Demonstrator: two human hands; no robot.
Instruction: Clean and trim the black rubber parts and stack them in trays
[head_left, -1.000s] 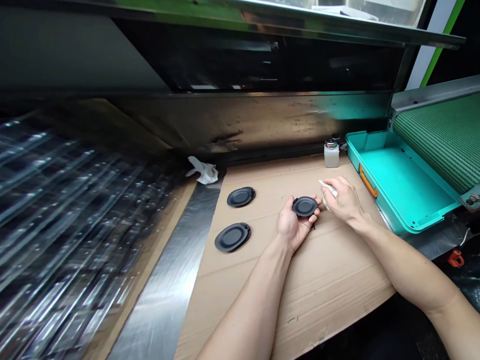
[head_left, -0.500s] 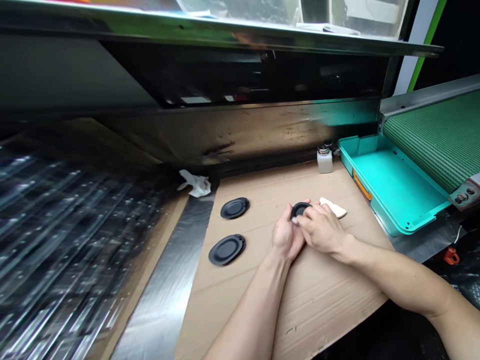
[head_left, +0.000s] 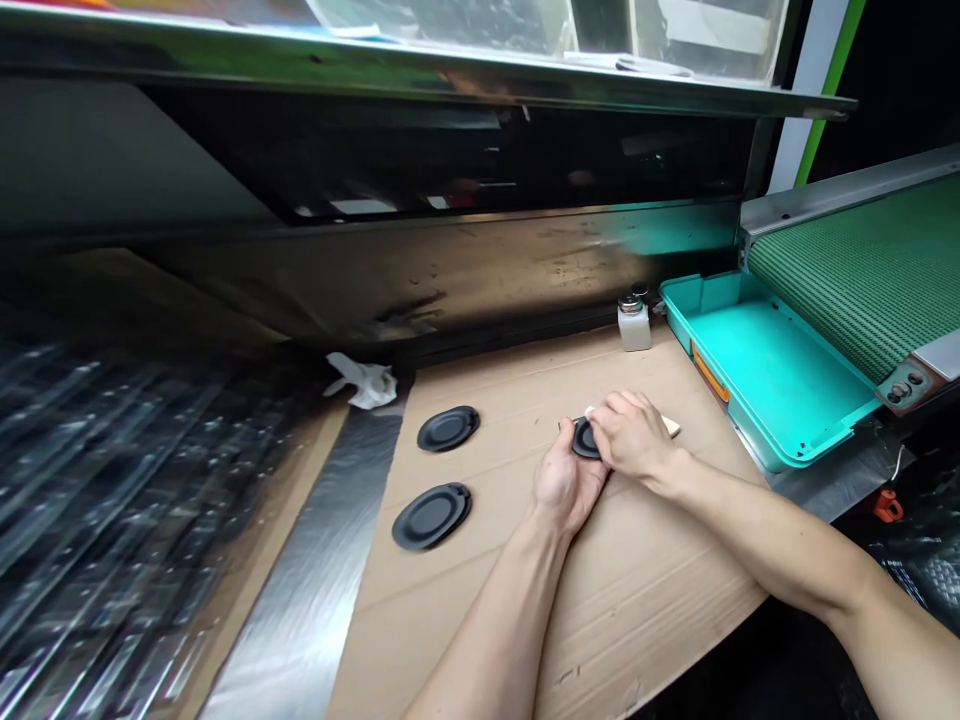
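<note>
My left hand (head_left: pixel 561 485) is closed around a round black plastic part (head_left: pixel 585 438), its thumb on the near-left edge. Over the far right side of this part my right hand (head_left: pixel 636 435) is bent, fingers pressed together. A bit of white shows by its fingertips; what the fingers hold is hidden. Beyond the right hand, a cream-coloured flat piece (head_left: pixel 672 427) lies mostly covered. Two more black oval parts with raised rims, an upper one (head_left: pixel 448 428) and a lower one (head_left: pixel 433 516), lie flat on the cardboard (head_left: pixel 480 600) to the left.
A small white bottle with a metal top (head_left: pixel 634 325) stands at the back. To the right are a turquoise tray (head_left: pixel 795 455) and a green conveyor belt (head_left: pixel 862 270). A crumpled white glove or tissue (head_left: pixel 364 382) lies at left, near blurred clear plastic stacks (head_left: pixel 150 520).
My right hand has shifted from the front of the black part to its far right side, and the white bit moved to the far edge. The whole view has shifted slightly.
</note>
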